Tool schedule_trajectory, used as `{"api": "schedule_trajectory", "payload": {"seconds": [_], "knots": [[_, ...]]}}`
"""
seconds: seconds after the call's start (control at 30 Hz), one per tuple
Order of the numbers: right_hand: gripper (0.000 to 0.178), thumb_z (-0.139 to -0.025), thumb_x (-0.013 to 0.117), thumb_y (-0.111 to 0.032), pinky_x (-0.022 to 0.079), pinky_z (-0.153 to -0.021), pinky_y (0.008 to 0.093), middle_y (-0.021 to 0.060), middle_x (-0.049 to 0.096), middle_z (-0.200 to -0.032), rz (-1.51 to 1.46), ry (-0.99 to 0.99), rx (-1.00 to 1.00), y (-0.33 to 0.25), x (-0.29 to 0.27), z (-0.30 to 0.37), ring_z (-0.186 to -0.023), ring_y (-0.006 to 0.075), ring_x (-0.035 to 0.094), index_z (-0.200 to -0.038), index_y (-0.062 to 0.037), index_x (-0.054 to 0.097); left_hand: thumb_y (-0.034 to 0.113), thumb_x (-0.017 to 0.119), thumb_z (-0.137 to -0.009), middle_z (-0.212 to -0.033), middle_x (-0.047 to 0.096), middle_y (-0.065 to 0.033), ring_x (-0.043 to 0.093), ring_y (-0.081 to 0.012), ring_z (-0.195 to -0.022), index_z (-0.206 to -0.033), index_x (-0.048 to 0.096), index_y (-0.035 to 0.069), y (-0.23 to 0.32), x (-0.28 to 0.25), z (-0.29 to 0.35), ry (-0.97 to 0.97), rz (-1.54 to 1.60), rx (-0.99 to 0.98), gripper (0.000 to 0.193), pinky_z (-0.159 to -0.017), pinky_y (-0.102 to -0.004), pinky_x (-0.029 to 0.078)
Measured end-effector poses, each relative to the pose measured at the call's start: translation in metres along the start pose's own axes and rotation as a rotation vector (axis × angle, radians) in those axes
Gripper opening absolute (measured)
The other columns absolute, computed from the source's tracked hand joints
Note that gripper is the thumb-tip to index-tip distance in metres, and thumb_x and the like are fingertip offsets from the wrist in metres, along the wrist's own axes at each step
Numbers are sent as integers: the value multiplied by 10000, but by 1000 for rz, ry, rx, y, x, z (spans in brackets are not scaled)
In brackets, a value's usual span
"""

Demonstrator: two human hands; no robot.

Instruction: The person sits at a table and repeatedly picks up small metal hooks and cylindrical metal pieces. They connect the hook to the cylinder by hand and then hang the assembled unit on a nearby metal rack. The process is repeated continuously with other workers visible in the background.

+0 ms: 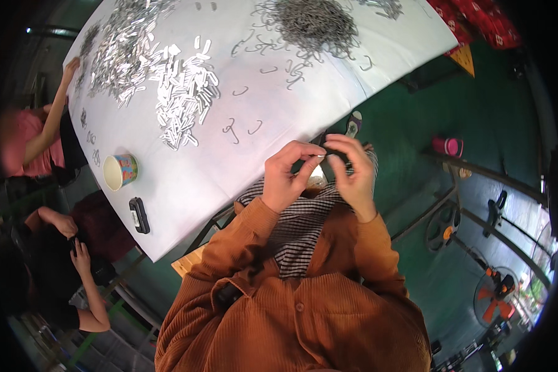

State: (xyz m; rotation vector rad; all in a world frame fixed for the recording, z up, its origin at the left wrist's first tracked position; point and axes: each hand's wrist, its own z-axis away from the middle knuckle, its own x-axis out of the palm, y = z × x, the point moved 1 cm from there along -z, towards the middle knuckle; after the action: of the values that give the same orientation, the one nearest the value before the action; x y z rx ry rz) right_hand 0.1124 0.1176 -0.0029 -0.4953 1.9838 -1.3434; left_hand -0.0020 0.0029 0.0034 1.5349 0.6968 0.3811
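Observation:
My left hand [289,173] is held over my lap, just off the table's near edge, with thumb and forefinger pinched together. A small pale metal piece [320,155] shows at its fingertips, too small to make out fully. Facing it, my right hand [353,173] is slightly blurred; its fingers are spread and curved, the thumb apart from them. No thing shows in it. On the white-covered table [186,204] beyond lie a pile of short shiny metal clips [183,93] and a heap of grey wire hooks [316,28]. A few loose hooks [230,129] lie nearer to me.
A colourful paper cup [121,170] and a small black device [139,215] stand near the table's left edge. One person [40,142] in pink reaches onto the table; another person [62,266] in black sits at left. A fan [495,294] stands at right.

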Motion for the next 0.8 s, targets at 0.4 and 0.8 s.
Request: {"api": "schedule_trajectory", "payload": {"seconds": [0.4, 0.8], "knots": [[329, -888, 570, -98, 500, -815, 442, 128, 670, -1063, 503, -343, -82, 23, 94, -182, -971, 351, 635, -1209, -132, 632, 5, 691, -807, -871, 679, -60, 627, -196, -808, -915, 691, 34, -59, -15, -15, -240, -3, 141, 112, -717, -301, 504], [150, -843, 636, -222, 512, -796, 426, 105, 718, -898, 756, -422, 61, 6, 116, -258, -889, 315, 669, -929, -165, 745, 35, 688, -801, -885, 665, -72, 629, -264, -850, -921, 673, 56, -57, -18, -13, -235, 71, 181, 123, -750, -344, 503]]}}
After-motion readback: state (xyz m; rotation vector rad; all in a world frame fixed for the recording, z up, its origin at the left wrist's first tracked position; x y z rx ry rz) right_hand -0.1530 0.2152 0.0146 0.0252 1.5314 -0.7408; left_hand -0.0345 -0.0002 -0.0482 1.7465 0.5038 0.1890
